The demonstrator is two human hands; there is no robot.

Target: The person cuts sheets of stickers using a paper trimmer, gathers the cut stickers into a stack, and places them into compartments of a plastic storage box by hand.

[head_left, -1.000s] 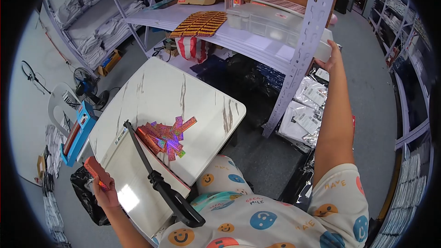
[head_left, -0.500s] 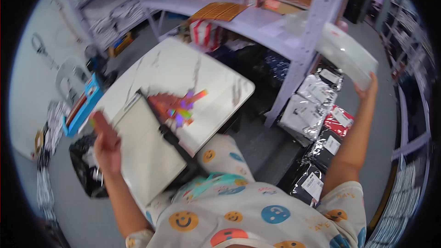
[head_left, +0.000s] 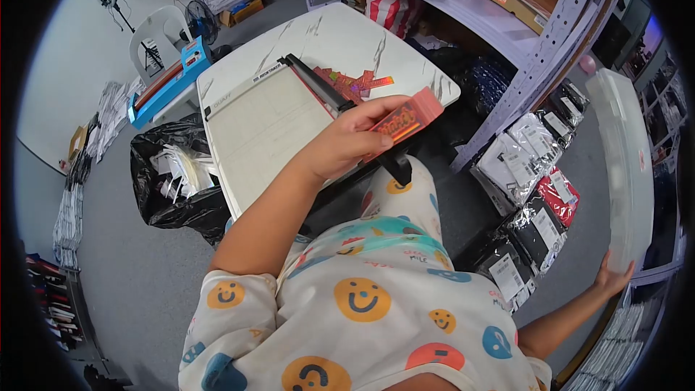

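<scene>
My left hand (head_left: 346, 139) grips a stack of red and orange printed strips (head_left: 407, 122), held above the right edge of the paper cutter (head_left: 264, 134). The cutter lies on a white marble-patterned table (head_left: 362, 32), its black arm (head_left: 315, 80) along the right side. Loose red strips with shiny patches (head_left: 351, 83) lie beside that arm. Out at the far right, my right hand (head_left: 614, 275) holds the lower end of a long translucent plastic bin (head_left: 626, 166), tilted nearly upright. What the bin contains, if anything, cannot be made out.
A black trash bag (head_left: 156, 192) with paper scraps stands left of the table. Behind it is a blue box (head_left: 194, 58) near a white chair (head_left: 156, 29). Plastic-wrapped garments (head_left: 525, 148) line the floor at right, beside a metal shelf post (head_left: 539, 65).
My left hand has swung from the left side to the middle with the strips. My right hand has gone outward and lower, and the bin has turned more upright. The view has shifted.
</scene>
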